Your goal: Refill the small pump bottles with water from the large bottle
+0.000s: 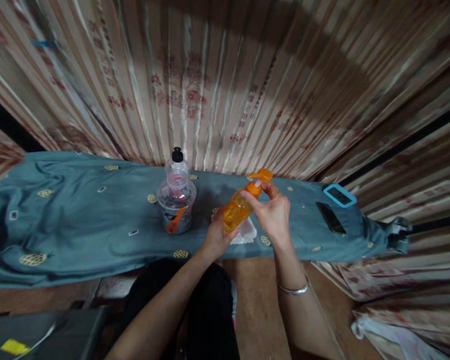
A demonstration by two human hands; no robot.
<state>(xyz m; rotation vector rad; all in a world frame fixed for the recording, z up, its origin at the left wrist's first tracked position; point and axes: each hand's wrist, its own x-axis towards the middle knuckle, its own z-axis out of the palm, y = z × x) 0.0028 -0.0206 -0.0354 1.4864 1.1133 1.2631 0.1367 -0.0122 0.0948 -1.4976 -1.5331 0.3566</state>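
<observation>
An amber see-through pump bottle (pixel 237 211) is held tilted above the cloth-covered table, its orange pump head (pixel 261 176) pointing up and to the right. Around the lower part of the bottle, my left hand (pixel 218 234) is closed. My right hand (pixel 273 209) grips the orange collar just under the pump head with thumb and fingers. Below the bottle, a white tissue or cloth (pixel 246 233) lies partly hidden. To the left stands a clear plastic container (pixel 177 210) with an orange and dark label; a clear bottle with a black cap (pixel 177 156) rises in or behind it.
A green-blue cloth with pineapple prints (pixel 97 210) covers the narrow table. At its right end lie a blue-framed device (pixel 339 195) and a dark phone (pixel 330 218). Pleated curtains (pixel 217 90) hang close behind. A grey surface (pixel 41 335) is at lower left.
</observation>
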